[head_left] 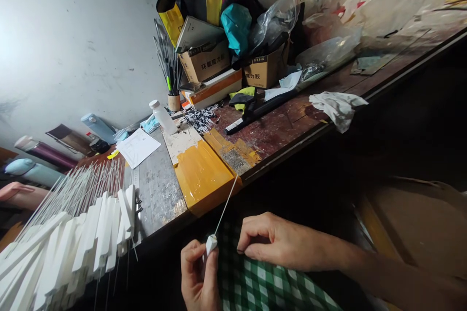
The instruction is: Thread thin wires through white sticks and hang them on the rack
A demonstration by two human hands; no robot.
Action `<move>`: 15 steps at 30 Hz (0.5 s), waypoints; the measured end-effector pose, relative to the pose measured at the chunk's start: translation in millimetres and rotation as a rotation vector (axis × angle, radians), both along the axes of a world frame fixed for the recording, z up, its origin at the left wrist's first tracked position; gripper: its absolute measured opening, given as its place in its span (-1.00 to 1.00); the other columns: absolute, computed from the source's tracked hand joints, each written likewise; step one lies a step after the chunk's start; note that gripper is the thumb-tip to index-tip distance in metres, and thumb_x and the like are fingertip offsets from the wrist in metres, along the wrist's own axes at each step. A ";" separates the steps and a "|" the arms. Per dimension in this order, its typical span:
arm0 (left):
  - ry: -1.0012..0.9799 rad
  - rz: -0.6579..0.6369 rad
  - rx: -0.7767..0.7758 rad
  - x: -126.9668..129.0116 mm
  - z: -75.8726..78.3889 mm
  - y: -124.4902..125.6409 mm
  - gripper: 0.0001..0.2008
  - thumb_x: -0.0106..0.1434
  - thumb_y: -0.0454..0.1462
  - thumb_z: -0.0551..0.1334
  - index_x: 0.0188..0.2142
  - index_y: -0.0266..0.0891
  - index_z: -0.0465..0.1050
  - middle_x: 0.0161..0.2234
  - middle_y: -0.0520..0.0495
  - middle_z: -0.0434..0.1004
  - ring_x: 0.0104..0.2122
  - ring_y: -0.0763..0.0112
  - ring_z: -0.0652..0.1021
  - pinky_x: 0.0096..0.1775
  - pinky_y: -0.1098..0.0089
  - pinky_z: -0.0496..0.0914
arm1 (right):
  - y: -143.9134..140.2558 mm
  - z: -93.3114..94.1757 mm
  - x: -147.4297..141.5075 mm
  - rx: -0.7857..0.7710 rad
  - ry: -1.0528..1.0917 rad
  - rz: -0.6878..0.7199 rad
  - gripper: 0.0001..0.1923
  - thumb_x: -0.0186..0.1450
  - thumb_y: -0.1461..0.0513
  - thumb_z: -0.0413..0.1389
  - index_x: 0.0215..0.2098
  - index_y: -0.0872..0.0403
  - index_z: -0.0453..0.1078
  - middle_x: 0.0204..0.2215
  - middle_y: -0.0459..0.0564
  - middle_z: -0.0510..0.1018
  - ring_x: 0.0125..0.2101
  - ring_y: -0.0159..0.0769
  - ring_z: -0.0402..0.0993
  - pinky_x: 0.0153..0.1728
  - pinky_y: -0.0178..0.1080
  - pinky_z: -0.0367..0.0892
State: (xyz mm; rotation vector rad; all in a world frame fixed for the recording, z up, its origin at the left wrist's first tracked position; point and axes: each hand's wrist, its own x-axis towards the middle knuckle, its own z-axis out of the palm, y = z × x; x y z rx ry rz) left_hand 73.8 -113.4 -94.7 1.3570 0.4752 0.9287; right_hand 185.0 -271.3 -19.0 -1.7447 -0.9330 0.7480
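My left hand (pixel 199 277) grips a small white plastic piece (pixel 210 244) with a thin white rod (pixel 226 204) rising from it toward the yellow-taped table edge. My right hand (pixel 270 242) sits just to the right, its fingers curled and pinched together; whether anything small is between them I cannot tell. Both hands hover over a green-and-white checked cloth (pixel 262 286), below the front edge of the workbench (pixel 284 131).
A row of finished white pieces with thin rods (pixel 83 218) lies at the left. On the bench are a paper sheet (pixel 137 146), a white bottle (pixel 163 116), a heap of small black-and-white parts (pixel 200 118), cardboard boxes (pixel 206 60), bags, a crumpled cloth (pixel 337 106) and a cardboard bin (pixel 412 218).
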 end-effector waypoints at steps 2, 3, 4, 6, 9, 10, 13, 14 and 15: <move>-0.017 0.047 0.083 1.2 -3.4 -1.7 -0.78 0.03 -0.23 0.46 -0.39 -0.19 0.46 -0.34 0.07 0.37 -0.35 0.50 0.42 -0.30 0.58 0.33 | 3.0 -8.0 -3.7 -0.036 0.163 -0.031 -0.85 0.17 0.36 0.12 -0.32 0.12 0.52 -0.50 -0.15 0.47 -0.50 -0.46 0.35 -0.49 -0.42 0.24; -0.019 0.066 0.123 1.8 -4.9 -2.1 -0.80 0.05 -0.25 0.44 -0.38 -0.19 0.45 -0.34 0.07 0.36 -0.35 0.51 0.41 -0.30 0.58 0.32 | 4.1 -11.7 -5.3 -0.055 0.254 -0.041 -0.86 0.18 0.34 0.12 -0.31 0.13 0.50 -0.57 -0.19 0.40 -0.58 -0.49 0.28 -0.57 -0.44 0.18; -0.018 0.080 0.155 2.4 -6.3 -2.0 -0.81 0.07 -0.27 0.43 -0.38 -0.19 0.44 -0.34 0.08 0.35 -0.35 0.51 0.40 -0.30 0.58 0.31 | 4.6 -14.9 -6.5 -0.071 0.332 -0.048 -0.86 0.19 0.32 0.10 -0.30 0.13 0.48 -0.63 -0.22 0.34 -0.64 -0.51 0.20 -0.64 -0.45 0.11; -0.011 0.096 0.188 3.6 -8.9 -0.6 -0.81 0.08 -0.28 0.42 -0.37 -0.19 0.43 -0.33 0.08 0.35 -0.35 0.52 0.40 -0.29 0.57 0.31 | 3.4 -19.0 -6.4 -0.087 0.399 -0.060 -0.88 0.21 0.29 0.08 -0.29 0.13 0.44 -0.68 -0.26 0.26 -0.69 -0.53 0.11 -0.70 -0.45 0.02; 0.013 0.138 0.124 4.9 -11.9 3.8 -0.75 0.04 -0.22 0.45 -0.35 -0.20 0.43 -0.31 0.07 0.38 -0.35 0.51 0.42 -0.30 0.55 0.32 | -4.4 -18.3 3.3 -0.063 0.213 -0.106 -0.90 0.22 0.30 0.09 -0.34 0.13 0.45 -0.59 -0.19 0.38 -0.60 -0.50 0.23 -0.61 -0.44 0.12; 0.025 0.165 0.084 5.2 -12.3 5.2 -0.73 0.02 -0.20 0.46 -0.35 -0.20 0.44 -0.30 0.07 0.40 -0.34 0.50 0.43 -0.29 0.54 0.33 | -8.0 -16.5 9.5 -0.047 0.088 -0.139 -0.89 0.23 0.31 0.08 -0.35 0.13 0.46 -0.52 -0.14 0.44 -0.54 -0.46 0.31 -0.54 -0.42 0.20; 0.057 0.220 0.011 5.1 -9.8 6.1 -0.67 -0.04 -0.13 0.48 -0.35 -0.21 0.47 -0.30 0.06 0.45 -0.35 0.49 0.47 -0.31 0.53 0.35 | -17.5 -7.9 35.4 -0.006 -0.334 -0.267 -0.82 0.29 0.32 0.03 -0.27 0.09 0.48 -0.31 -0.04 0.52 -0.31 -0.34 0.46 -0.25 -0.30 0.32; 0.069 0.224 0.009 4.9 -8.1 5.2 -0.66 -0.05 -0.11 0.48 -0.36 -0.21 0.48 -0.31 0.07 0.46 -0.36 0.49 0.48 -0.32 0.54 0.35 | -19.1 -4.7 45.4 -0.011 -0.452 -0.306 -0.79 0.32 0.33 0.00 -0.22 0.09 0.48 -0.26 -0.02 0.52 -0.26 -0.31 0.47 -0.19 -0.27 0.33; 0.081 0.226 0.015 4.7 -6.4 4.0 -0.66 -0.06 -0.09 0.48 -0.36 -0.20 0.49 -0.32 0.07 0.48 -0.39 0.49 0.48 -0.34 0.54 0.35 | -19.6 -1.7 55.2 -0.025 -0.545 -0.332 -0.76 0.34 0.34 -0.03 -0.18 0.08 0.48 -0.24 0.00 0.51 -0.23 -0.28 0.47 -0.15 -0.24 0.33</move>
